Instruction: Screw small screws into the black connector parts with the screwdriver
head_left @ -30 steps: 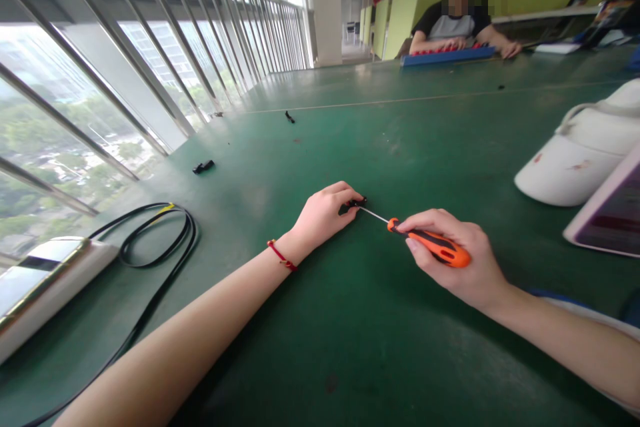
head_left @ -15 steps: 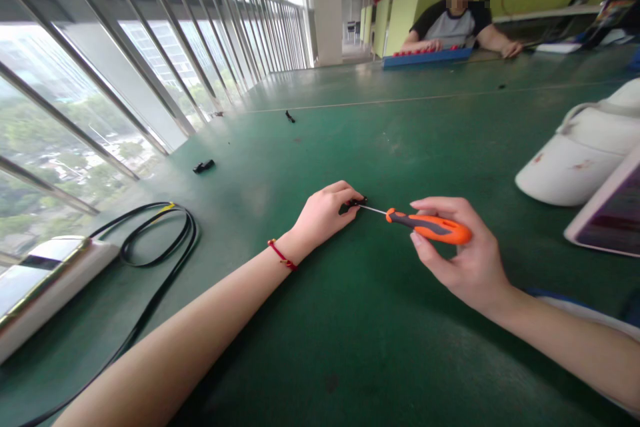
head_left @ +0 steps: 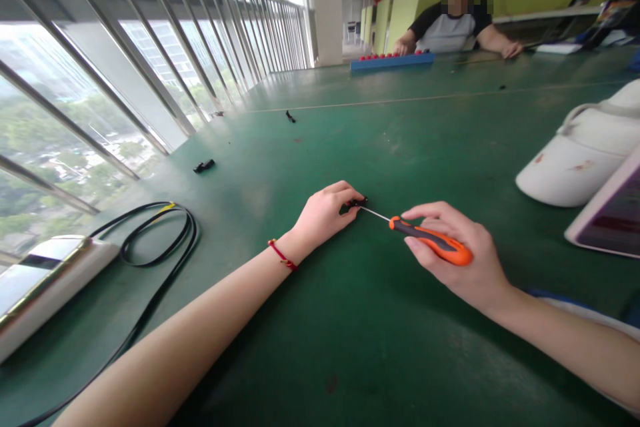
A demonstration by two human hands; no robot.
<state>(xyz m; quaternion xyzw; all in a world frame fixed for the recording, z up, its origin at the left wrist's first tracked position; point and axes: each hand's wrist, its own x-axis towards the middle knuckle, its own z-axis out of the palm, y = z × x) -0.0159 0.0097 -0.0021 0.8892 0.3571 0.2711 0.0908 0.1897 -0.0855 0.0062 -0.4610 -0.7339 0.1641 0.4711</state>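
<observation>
My left hand (head_left: 327, 212) rests on the green table (head_left: 320, 347), its fingers pinched on a small black part (head_left: 358, 202). Most of that part is hidden by the fingers, so its kind cannot be made out. An orange and dark grey screwdriver (head_left: 440, 245) is held in my right hand (head_left: 465, 260), thumb below the handle and fingers above and behind it. Its thin metal shaft points left, and the tip meets the black part at my left fingertips.
A black cable (head_left: 193, 240) coils at left beside a white device (head_left: 65, 280). Small black pieces (head_left: 204, 166) lie farther back. At right stand a white container (head_left: 565, 167) and a pink-edged panel (head_left: 610, 213). Across the table, a person (head_left: 457, 30) sits behind a blue rack (head_left: 393, 62).
The screwdriver's handle has tilted lower, and my right hand's fingers have moved forward along it. My left hand stays put. Across the table, the blue rack has shifted left.
</observation>
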